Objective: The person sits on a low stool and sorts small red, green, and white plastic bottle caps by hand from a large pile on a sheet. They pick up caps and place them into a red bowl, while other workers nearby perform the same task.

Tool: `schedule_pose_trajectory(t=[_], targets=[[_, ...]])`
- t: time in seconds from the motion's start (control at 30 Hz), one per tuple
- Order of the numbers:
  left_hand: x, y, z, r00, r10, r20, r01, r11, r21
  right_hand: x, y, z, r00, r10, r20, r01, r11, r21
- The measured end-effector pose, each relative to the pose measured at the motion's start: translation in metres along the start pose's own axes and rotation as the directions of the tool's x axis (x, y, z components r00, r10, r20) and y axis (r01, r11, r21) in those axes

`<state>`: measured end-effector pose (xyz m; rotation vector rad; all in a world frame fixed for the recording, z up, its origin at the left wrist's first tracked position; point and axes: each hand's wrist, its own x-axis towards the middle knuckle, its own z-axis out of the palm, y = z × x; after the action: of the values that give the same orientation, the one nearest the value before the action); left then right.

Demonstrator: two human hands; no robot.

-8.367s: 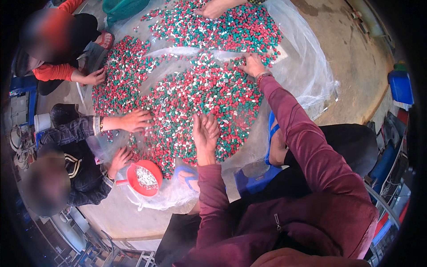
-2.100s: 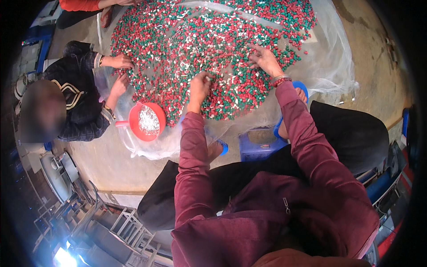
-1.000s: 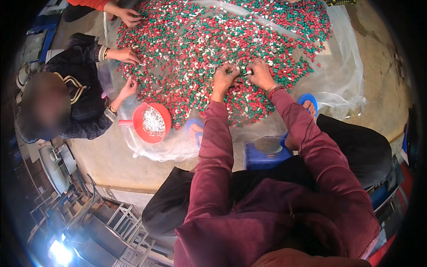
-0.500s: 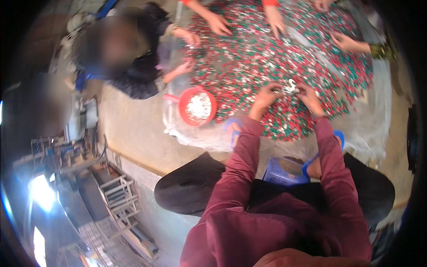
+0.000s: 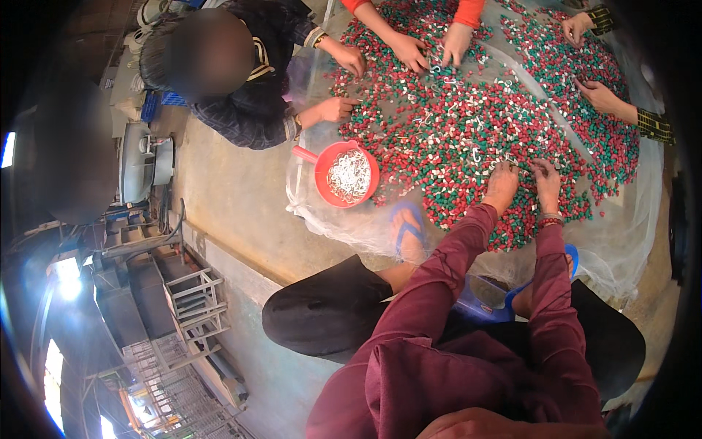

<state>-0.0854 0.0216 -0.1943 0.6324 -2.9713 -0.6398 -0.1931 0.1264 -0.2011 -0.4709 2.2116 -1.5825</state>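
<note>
A wide pile of small red, green and white pieces (image 5: 468,197) lies spread on a translucent plastic sheet (image 5: 621,241). My left hand (image 5: 502,184) rests on its near part, back up, fingers bunched and tips hidden among the pieces. A thin white hook (image 5: 510,158) lies just beyond those fingers. Close on the right, my right hand (image 5: 546,183) reaches over the pile with its fingers apart, and I see nothing in it. Another white hook (image 5: 476,154) lies left of my hands. A red handled bowl (image 5: 376,172) holds many white hooks (image 5: 349,177).
At the left, a person in a dark jacket (image 5: 241,117) reaches to the pile. Orange-sleeved hands (image 5: 409,51) work at the far side, and hands with patterned dark sleeves (image 5: 601,96) at the right. A blue plastic stool (image 5: 479,300) stands between my legs. Metal racks (image 5: 194,304) stand lower left.
The white hooks between my hands are no longer seen there. My hands have moved right and nearer, and closer together. The others' hands have shifted over the pile; the whole view has shifted too.
</note>
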Motion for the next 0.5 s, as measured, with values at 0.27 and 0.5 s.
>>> schedule_pose_trajectory(t=[0.27,0.5], targets=[[-0.027,-0.027,-0.05,0.976,-0.213,0.055,0.208,0.817,-0.538,-0.004,-0.032,-0.01,0.994,0.103,0.027,-0.104,0.994,0.042],[-0.04,-0.062,-0.099,0.937,-0.348,-0.033,0.231,0.686,-0.69,-0.009,-0.048,-0.008,0.984,-0.174,0.05,0.174,0.985,0.002]])
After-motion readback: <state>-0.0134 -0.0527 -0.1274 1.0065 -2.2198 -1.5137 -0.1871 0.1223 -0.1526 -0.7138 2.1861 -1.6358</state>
